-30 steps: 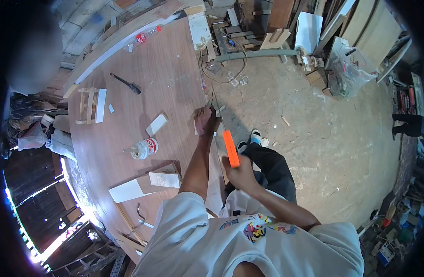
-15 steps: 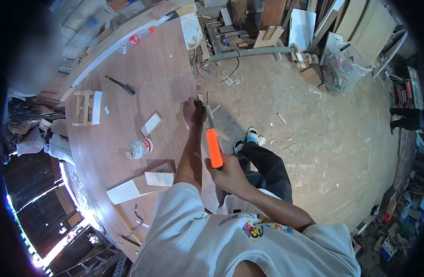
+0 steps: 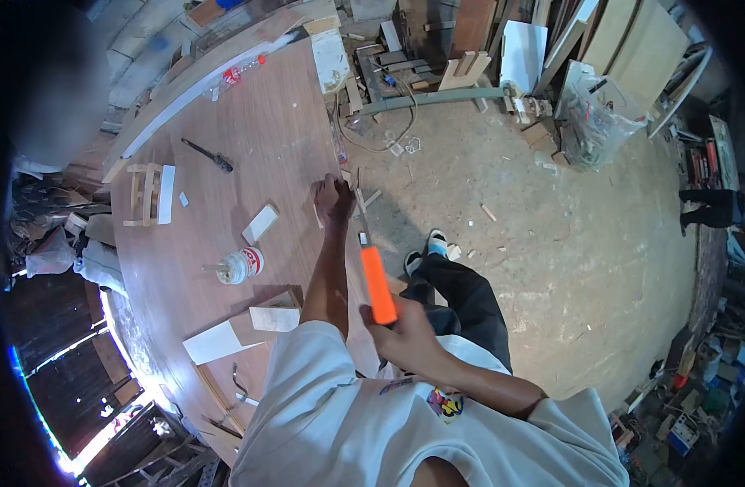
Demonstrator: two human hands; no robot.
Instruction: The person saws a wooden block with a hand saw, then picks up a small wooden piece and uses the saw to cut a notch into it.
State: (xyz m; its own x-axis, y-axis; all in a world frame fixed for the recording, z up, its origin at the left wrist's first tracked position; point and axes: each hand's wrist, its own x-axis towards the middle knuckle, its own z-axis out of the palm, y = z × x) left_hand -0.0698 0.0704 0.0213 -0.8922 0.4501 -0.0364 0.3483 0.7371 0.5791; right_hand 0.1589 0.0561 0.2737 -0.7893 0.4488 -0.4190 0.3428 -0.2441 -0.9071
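My right hand (image 3: 405, 331) is wrapped round the orange handle of a saw (image 3: 377, 284), beside the table's edge. The saw's narrow blade points forward toward my left hand (image 3: 333, 199). That hand presses on a small wood piece (image 3: 318, 216) at the edge of the brown table (image 3: 275, 130), its fingers bent together. A pale block (image 3: 260, 224) and a glue jar (image 3: 241, 265) with a stick in it lie left of my left forearm. White-faced wood pieces (image 3: 214, 342) rest nearer to me.
A screwdriver-like tool (image 3: 208, 154), a small wooden frame (image 3: 149, 195) and a plastic bottle (image 3: 241, 70) are on the table. Boards (image 3: 524, 55) and a clear plastic bag (image 3: 597, 126) stand beyond the floor. Wood scraps (image 3: 488, 213) litter the floor.
My right hand and the saw have moved back toward my body, showing more of the blade. My left hand stays at the table's edge.
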